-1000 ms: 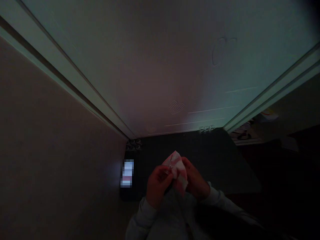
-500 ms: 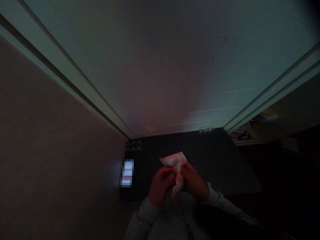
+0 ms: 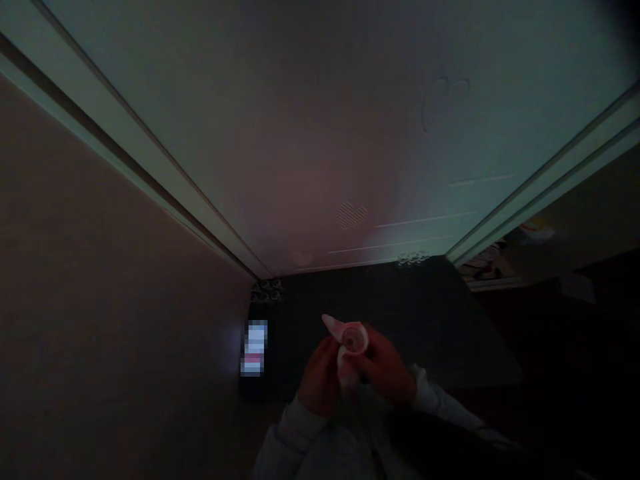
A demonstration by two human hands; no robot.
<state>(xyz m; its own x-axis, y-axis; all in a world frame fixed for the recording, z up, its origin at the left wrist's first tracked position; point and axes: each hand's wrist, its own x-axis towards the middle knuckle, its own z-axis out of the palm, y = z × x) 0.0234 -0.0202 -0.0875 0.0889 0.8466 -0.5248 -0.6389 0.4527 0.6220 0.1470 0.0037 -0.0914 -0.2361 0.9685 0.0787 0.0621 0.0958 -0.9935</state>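
Observation:
A small round clear glass (image 3: pixel 353 341) faces up at me between my hands, with a pale tissue (image 3: pixel 349 375) wrapped about it. One tissue corner sticks out to the upper left and another part hangs below. My right hand (image 3: pixel 387 367) is closed around the right side of the glass, gripping it through the tissue. On the other side, my left hand (image 3: pixel 319 379) is closed on the tissue; its fingertips are partly hidden. Both hands are above a dark table (image 3: pixel 425 320). Dim light blurs the finer details.
Several small clear glasses (image 3: pixel 267 290) stand at the table's back left corner, and another group of glasses (image 3: pixel 413 259) at the back right. A lit phone (image 3: pixel 255 348) lies near the left wall. A pale panel with embossed hearts (image 3: pixel 352 215) rises behind the table.
The tissue was spread upward and bunched between my fingers; now it is folded down around the glass, whose round end has come into view. Both hands have stayed in about the same place.

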